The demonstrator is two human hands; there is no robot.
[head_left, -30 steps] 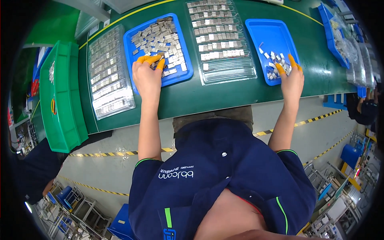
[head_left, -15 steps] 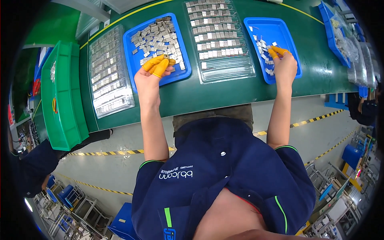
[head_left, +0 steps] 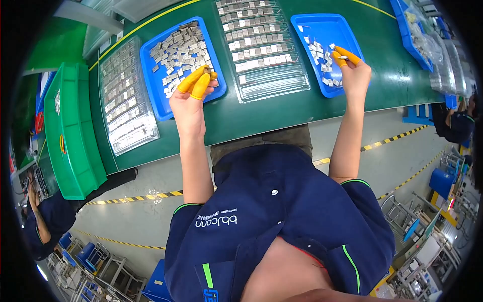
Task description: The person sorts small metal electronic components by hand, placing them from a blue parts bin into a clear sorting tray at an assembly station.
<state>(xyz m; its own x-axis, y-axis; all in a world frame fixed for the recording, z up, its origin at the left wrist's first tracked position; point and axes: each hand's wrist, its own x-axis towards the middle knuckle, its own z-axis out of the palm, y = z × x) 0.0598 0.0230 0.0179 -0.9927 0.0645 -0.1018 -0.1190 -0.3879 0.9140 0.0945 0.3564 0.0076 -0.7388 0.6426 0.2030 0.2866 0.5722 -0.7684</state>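
Note:
My left hand [head_left: 189, 103], with yellow finger cots on its fingertips, is closed on a small metal connector shell [head_left: 207, 71] over the near right corner of a blue tray [head_left: 146, 75] heaped with similar shells. On the right, my right hand [head_left: 356, 75], also in yellow finger cots, pinches a small white piece [head_left: 343, 57] above the right side of a second blue tray [head_left: 327, 27]. Several loose white pieces [head_left: 329, 81] lie in that tray. Between the trays lies a clear plastic blister tray [head_left: 274, 89] with rows of small metal and white parts; its nearest rows hold few.
Another filled clear tray [head_left: 132, 123] lies at the left of the green table [head_left: 241, 117]. A green bin [head_left: 75, 151] stands by the left edge. At the far right are a blue tray [head_left: 410, 38] and stacked clear trays [head_left: 451, 70]. Other people [head_left: 55, 221] sit nearby.
The whole view has shifted, so the table's things sit further left. My right hand has drawn away from the loose white pieces, with one between its fingers. My left hand keeps its shell.

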